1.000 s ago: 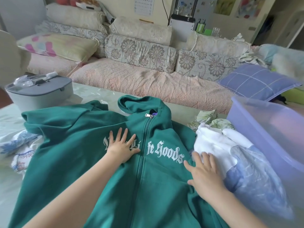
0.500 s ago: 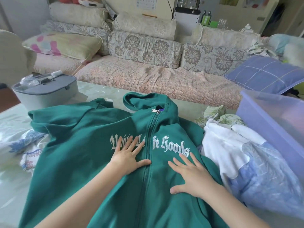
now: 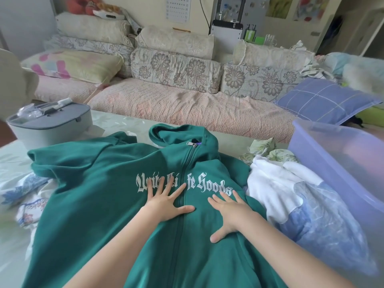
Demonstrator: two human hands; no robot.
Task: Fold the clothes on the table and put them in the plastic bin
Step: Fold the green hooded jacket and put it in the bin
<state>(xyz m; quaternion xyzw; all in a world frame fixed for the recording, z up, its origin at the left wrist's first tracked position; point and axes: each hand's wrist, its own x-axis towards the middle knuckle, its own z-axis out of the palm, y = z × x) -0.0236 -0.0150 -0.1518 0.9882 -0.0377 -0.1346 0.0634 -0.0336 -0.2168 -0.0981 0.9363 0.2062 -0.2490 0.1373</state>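
Note:
A green zip-up hoodie [image 3: 99, 196] with white chest lettering lies face up and spread across the table, hood toward the sofa. My left hand [image 3: 164, 202] presses flat on its chest just left of the zipper, fingers spread. My right hand [image 3: 230, 213] lies flat just right of the zipper, below the lettering. A white garment [image 3: 270, 183] and a blue-and-white one [image 3: 324, 223] are heaped to the right of the hoodie. The translucent purple plastic bin [image 3: 324, 154] stands at the right edge of the table.
A grey lidded box [image 3: 49, 125] sits at the table's far left. Floral printed cloth [image 3: 22, 190] lies under the hoodie's left side, and leaf-print cloth [image 3: 264, 148] by the bin. A sofa with cushions [image 3: 176, 67] runs behind the table.
My right hand slid from the hoodie's right edge onto its chest beside the zipper. My left hand shifted slightly lower on the lettering. The view moved a little closer.

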